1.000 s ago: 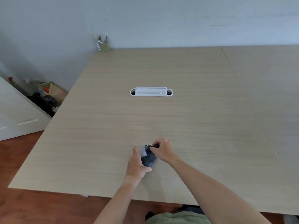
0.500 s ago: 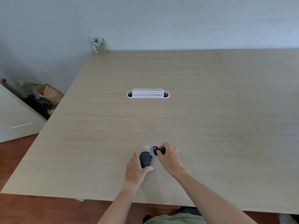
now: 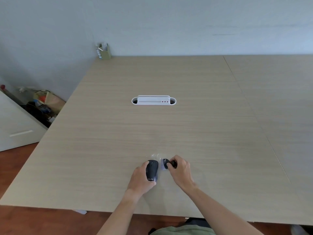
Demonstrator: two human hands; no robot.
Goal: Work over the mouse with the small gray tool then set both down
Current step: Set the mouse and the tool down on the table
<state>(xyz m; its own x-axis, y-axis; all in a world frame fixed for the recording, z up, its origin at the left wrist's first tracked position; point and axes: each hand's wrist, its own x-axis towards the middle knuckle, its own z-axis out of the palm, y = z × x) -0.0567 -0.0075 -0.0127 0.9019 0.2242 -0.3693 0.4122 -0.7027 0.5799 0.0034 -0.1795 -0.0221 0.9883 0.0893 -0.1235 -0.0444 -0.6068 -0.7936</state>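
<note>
A black computer mouse (image 3: pixel 152 170) lies flat on the wooden table (image 3: pixel 169 129) near its front edge. My left hand (image 3: pixel 141 179) wraps its left side and rear, thumb and fingers gripping it. Just to the right of the mouse sits the small gray tool (image 3: pixel 165 164), dark with a pale blurred part at its lower end. My right hand (image 3: pixel 179 170) pinches the tool by its dark end, close to the table top. Whether the tool touches the table I cannot tell. A small gap separates tool and mouse.
A white cable-port insert (image 3: pixel 153 100) is set in the table's middle. A small box of papers (image 3: pixel 104 51) stands at the far left corner by the wall. Left of the table, clutter and bags (image 3: pixel 42 106) lie on the floor beside a white cabinet (image 3: pixel 15 129).
The mouse has come down from a tilted hold to lie flat on the table. My right hand has drawn the tool off the mouse to its right side.
</note>
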